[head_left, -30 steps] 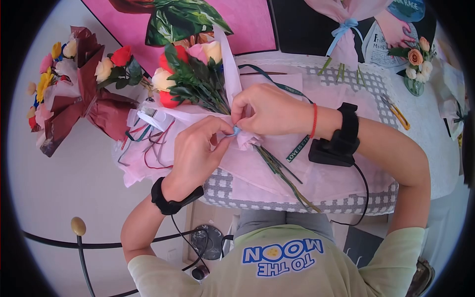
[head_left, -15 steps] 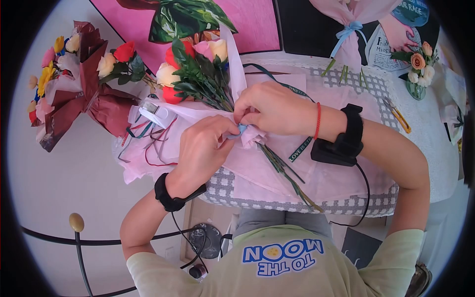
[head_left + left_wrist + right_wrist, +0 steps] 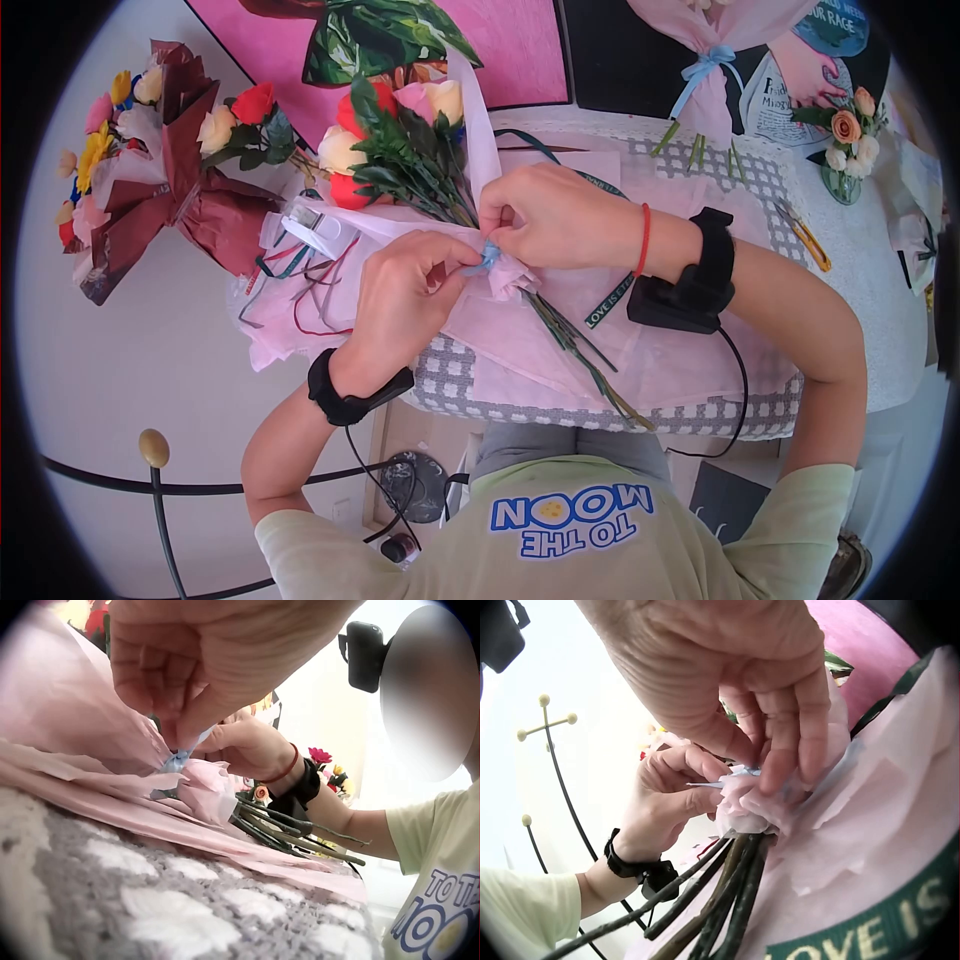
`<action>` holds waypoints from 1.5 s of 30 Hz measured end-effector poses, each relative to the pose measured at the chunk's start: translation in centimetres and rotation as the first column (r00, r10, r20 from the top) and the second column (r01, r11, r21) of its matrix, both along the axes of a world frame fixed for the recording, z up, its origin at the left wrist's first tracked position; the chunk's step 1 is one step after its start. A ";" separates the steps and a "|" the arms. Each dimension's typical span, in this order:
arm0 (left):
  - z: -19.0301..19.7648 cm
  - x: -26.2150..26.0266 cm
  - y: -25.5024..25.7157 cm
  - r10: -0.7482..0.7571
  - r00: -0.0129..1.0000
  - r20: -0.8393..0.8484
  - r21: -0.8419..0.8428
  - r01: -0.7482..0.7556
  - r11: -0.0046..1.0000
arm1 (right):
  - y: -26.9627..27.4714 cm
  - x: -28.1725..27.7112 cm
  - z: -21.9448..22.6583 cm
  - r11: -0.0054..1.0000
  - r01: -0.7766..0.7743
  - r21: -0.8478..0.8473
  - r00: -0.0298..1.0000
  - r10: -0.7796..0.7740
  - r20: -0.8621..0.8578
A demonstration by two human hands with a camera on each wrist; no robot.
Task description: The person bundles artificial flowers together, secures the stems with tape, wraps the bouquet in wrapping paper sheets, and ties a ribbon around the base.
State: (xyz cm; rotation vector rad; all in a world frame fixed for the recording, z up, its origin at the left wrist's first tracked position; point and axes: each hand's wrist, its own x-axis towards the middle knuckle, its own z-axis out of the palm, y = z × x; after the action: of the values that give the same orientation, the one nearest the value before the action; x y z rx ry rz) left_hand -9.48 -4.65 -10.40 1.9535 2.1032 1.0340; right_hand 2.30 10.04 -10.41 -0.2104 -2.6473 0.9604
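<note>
A bouquet of red, cream and pink roses lies in pink paper, its stems pointing toward the person. Around the paper's gathered neck runs a light blue ribbon, knotted in the left wrist view. The left hand pinches a ribbon end between thumb and fingers, at the left of the knot. Close against the other side, the right hand has its thumb and fingers pinched on the ribbon. In the right wrist view, a blue end sticks out by the left hand's fingertips.
Left stands a bouquet in dark red paper. Near it lie a white object and thin ribbons. A green lettered ribbon lies under the right forearm. Behind are a pink-wrapped bouquet, an orange cutter and a glass of flowers.
Compared with a second ago, both hands and the bouquet appear slightly further right in the head view. The fingers have shifted a little at the knot, and more of the blue ribbon shows between them.
</note>
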 end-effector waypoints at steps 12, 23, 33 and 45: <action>-0.4 -0.3 -0.2 -0.007 0.994 -0.111 0.004 0.008 1.000 | -0.3 -0.2 -0.8 0.998 0.048 0.047 0.997 -0.045 -0.069; 0.0 -0.5 -0.3 -0.061 0.983 -0.173 -0.022 0.058 0.998 | -0.7 0.1 -0.8 0.989 0.078 0.123 0.997 -0.079 0.001; 0.4 -0.6 0.1 -0.028 0.972 0.235 -0.205 0.078 0.976 | -0.2 0.1 -1.1 0.999 0.019 0.040 0.998 -0.016 -0.063; -0.2 -0.1 0.5 -0.011 0.994 0.108 -0.108 0.023 0.994 | -0.5 0.4 -0.4 0.991 0.063 0.121 0.997 -0.068 0.036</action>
State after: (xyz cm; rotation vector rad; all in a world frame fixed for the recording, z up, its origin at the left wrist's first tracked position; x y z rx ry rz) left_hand -9.56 -4.18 -10.64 1.8208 2.0375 0.9753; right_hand 2.71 9.53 -10.81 -0.2896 -2.7053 0.7815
